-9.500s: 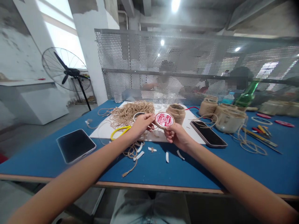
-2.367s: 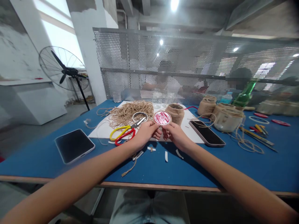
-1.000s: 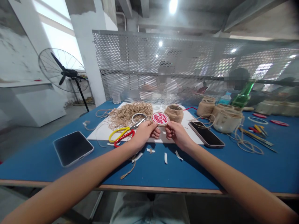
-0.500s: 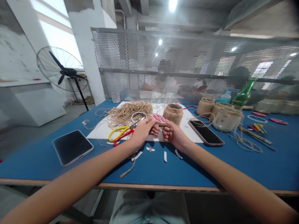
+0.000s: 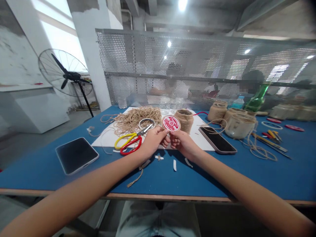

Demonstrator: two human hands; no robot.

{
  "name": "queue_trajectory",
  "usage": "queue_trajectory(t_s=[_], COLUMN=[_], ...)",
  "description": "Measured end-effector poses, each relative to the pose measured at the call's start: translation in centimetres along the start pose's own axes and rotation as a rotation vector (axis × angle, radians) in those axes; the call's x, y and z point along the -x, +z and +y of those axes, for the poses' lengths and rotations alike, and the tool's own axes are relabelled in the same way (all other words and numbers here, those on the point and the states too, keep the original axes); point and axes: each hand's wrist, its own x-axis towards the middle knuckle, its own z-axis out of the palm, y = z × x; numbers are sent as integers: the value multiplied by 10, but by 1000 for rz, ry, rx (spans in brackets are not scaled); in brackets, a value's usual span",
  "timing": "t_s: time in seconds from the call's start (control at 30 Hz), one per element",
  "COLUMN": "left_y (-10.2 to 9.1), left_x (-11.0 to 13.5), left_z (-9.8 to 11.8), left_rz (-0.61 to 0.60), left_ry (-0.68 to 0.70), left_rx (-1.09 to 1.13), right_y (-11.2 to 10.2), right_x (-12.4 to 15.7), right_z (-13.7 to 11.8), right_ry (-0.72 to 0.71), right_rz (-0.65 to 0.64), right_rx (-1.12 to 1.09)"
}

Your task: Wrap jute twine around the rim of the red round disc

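Note:
My left hand (image 5: 158,140) and my right hand (image 5: 181,140) pinch the lower edge of a round, flat roll of tape (image 5: 171,123) with a red and white printed face. The face is tilted up toward me. Behind it stands a jar wrapped in jute twine (image 5: 185,121), partly covered by the roll. Left of my left hand lie scissors (image 5: 133,140) with one yellow and one red handle, their blades apart across a white ring (image 5: 147,123). A tangled heap of jute twine (image 5: 138,117) rests behind them on a white sheet (image 5: 105,141).
A tablet-like device (image 5: 77,155) lies at left, a phone (image 5: 217,140) at right. Twine-wrapped jars (image 5: 240,126), a green bottle (image 5: 258,98) and tools (image 5: 270,144) occupy the right side. White strips (image 5: 174,165) lie in front. A perforated metal screen (image 5: 148,59) stands behind; people are beyond it.
The roll of tape has tipped up from nearly flat, so its printed face now shows fully. Both hands have come closer together beneath it.

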Motion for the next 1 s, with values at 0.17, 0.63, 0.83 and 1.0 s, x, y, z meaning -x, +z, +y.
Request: queue_trajectory(t_s=[0.17,0.63,0.83,1.0], left_y=[2,-6,-6,-7], left_x=[0,-6,-7,-8], left_z=[0,3,4,3], left_rz=[-9,15,50,50], left_ry=[-27,-14,-28,-43], left_rx=[-22,40,-24,-11], right_y=[-1,-3,-4,-4], right_x=[-1,-1,-2,-2], right_z=[0,-4,-4,-3], right_ry=[1,-4,-15,-39], right_rz=[29,68,67,63], right_rx=[2,-33,-29,-14])
